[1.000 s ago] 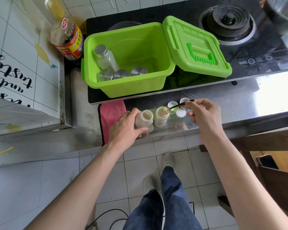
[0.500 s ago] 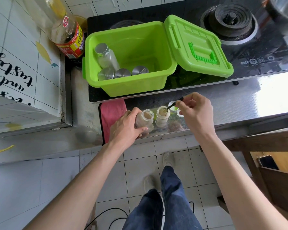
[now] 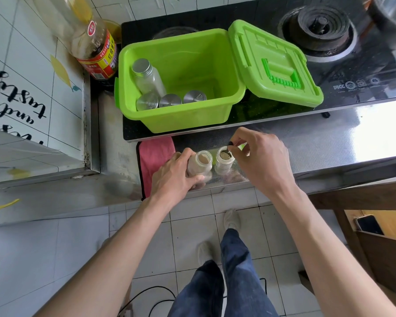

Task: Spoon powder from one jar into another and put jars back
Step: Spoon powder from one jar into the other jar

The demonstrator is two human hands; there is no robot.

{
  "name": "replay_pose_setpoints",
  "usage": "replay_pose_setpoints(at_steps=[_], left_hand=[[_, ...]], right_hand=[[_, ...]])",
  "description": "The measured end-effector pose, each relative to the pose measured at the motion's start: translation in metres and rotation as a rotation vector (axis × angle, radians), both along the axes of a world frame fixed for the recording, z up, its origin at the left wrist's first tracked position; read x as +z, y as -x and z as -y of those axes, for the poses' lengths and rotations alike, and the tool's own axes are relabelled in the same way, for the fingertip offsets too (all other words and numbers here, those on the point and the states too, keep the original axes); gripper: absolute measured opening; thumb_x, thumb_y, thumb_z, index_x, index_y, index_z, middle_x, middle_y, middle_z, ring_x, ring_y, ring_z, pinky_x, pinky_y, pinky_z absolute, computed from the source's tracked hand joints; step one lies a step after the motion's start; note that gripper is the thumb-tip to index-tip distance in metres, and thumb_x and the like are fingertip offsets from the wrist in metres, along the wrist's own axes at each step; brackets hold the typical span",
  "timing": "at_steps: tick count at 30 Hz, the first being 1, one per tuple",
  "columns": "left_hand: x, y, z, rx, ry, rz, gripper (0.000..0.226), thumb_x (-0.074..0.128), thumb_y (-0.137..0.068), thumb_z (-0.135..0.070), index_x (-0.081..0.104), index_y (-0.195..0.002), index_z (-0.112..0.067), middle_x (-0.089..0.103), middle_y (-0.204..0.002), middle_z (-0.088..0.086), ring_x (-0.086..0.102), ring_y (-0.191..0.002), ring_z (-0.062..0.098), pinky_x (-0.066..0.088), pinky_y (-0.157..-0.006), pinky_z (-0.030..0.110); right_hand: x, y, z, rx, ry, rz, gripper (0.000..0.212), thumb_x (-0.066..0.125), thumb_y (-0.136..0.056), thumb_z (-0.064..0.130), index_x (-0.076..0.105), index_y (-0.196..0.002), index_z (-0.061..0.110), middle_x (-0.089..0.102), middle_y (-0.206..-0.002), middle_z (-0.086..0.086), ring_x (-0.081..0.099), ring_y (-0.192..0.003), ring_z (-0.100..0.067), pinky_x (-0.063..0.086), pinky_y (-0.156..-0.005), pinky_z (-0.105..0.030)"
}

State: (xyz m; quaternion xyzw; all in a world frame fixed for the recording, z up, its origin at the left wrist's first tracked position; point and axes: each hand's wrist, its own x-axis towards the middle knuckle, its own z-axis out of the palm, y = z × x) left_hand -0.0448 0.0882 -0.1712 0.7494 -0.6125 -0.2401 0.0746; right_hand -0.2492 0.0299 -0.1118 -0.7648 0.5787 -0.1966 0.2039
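black and thin, the small spoon handle point(image 3: 230, 144) is pinched between the thumb and fingertips of the person's right hand point(image 3: 260, 161), and its bowl dips into the mouth of the small open clear jar holding pale powder on the right point(image 3: 224, 160). the left hand point(image 3: 175, 177) wraps its fingers around the other small open clear jar of pale powder point(image 3: 200, 165), which stands just beside the first, on its left. both jars sit near the front edge of the shiny steel counter point(image 3: 329, 138). a pink folded cloth point(image 3: 154, 154) lies touching the left hand's far side. behind them, on the black glass hob point(image 3: 352, 72), stands the bright green plastic box point(image 3: 183, 120) with its hinged lid point(image 3: 274, 67) thrown open to the right; inside are a capped clear bottle point(image 3: 146, 76) and three silver-lidded jars point(image 3: 170, 100) in a row. a large oil bottle with a red and yellow label point(image 3: 94, 49) stands left of the box against the tiled wall.
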Motion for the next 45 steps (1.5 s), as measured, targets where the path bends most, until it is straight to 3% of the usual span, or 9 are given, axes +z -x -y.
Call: replay_pose_setpoints(at_steps=[6, 15, 20, 24, 35, 41, 45], left_hand=[[0.001, -0.001, 0.0, -0.003, 0.001, -0.018, 0.048, 0.074, -0.087, -0.054, 0.048, -0.123, -0.037, 0.06, -0.117, -0.012, 0.059, -0.091, 0.017, 0.04, -0.069, 0.033], [0.0, -0.002, 0.0, -0.008, -0.001, -0.018, 0.048, 0.074, -0.087, -0.054, 0.048, -0.123, -0.036, 0.06, -0.118, -0.012, 0.057, -0.089, 0.016, 0.04, -0.067, 0.032], [-0.001, -0.002, 0.0, -0.015, 0.001, -0.021, 0.049, 0.075, -0.086, -0.056, 0.048, -0.122, -0.037, 0.061, -0.116, -0.011, 0.062, -0.092, 0.019, 0.041, -0.066, 0.032], [-0.001, -0.003, 0.0, -0.016, 0.0, -0.026, 0.048, 0.074, -0.086, -0.055, 0.047, -0.121, -0.037, 0.061, -0.116, -0.012, 0.056, -0.088, 0.016, 0.04, -0.065, 0.032], [-0.002, -0.003, 0.0, -0.01, -0.007, -0.028, 0.048, 0.075, -0.086, -0.055, 0.047, -0.121, -0.038, 0.061, -0.118, -0.012, 0.065, -0.097, 0.022, 0.043, -0.067, 0.034], [-0.003, -0.004, -0.001, -0.008, 0.001, -0.028, 0.048, 0.076, -0.086, -0.054, 0.047, -0.121, -0.038, 0.062, -0.118, -0.012, 0.066, -0.098, 0.022, 0.045, -0.067, 0.034], [-0.002, -0.004, 0.0, -0.01, -0.002, -0.033, 0.048, 0.076, -0.086, -0.053, 0.047, -0.122, -0.038, 0.061, -0.118, -0.011, 0.064, -0.097, 0.021, 0.041, -0.067, 0.032]], right_hand=[[0.004, 0.003, -0.001, -0.029, 0.035, 0.02, 0.004, 0.071, -0.09, 0.023, 0.068, -0.089, 0.026, 0.059, -0.076, 0.019, 0.066, -0.073, -0.016, 0.051, -0.06, -0.031], [0.007, 0.007, -0.005, -0.061, 0.012, 0.078, 0.005, 0.071, -0.091, 0.026, 0.067, -0.088, 0.026, 0.067, -0.082, 0.019, 0.064, -0.073, -0.01, 0.048, -0.061, -0.027], [0.007, 0.007, -0.006, -0.044, 0.007, 0.064, 0.01, 0.072, -0.09, 0.024, 0.065, -0.085, 0.028, 0.058, -0.074, 0.024, 0.064, -0.071, -0.008, 0.053, -0.059, -0.031], [0.01, 0.007, -0.008, -0.042, 0.022, 0.07, 0.01, 0.072, -0.09, 0.026, 0.065, -0.085, 0.027, 0.06, -0.076, 0.021, 0.064, -0.071, -0.009, 0.054, -0.06, -0.033], [0.014, 0.009, -0.012, -0.131, 0.005, 0.162, 0.008, 0.072, -0.091, 0.029, 0.067, -0.086, 0.024, 0.061, -0.07, 0.022, 0.064, -0.067, -0.007, 0.054, -0.065, -0.035], [0.013, 0.015, -0.013, -0.254, -0.033, 0.433, 0.011, 0.073, -0.091, 0.025, 0.067, -0.083, 0.021, 0.072, -0.077, 0.011, 0.069, -0.069, -0.011, 0.057, -0.067, -0.039], [0.007, 0.01, -0.015, -0.356, -0.113, 0.6, 0.014, 0.075, -0.089, 0.027, 0.066, -0.078, 0.025, 0.075, -0.078, 0.003, 0.072, -0.071, -0.025, 0.059, -0.068, -0.046]])
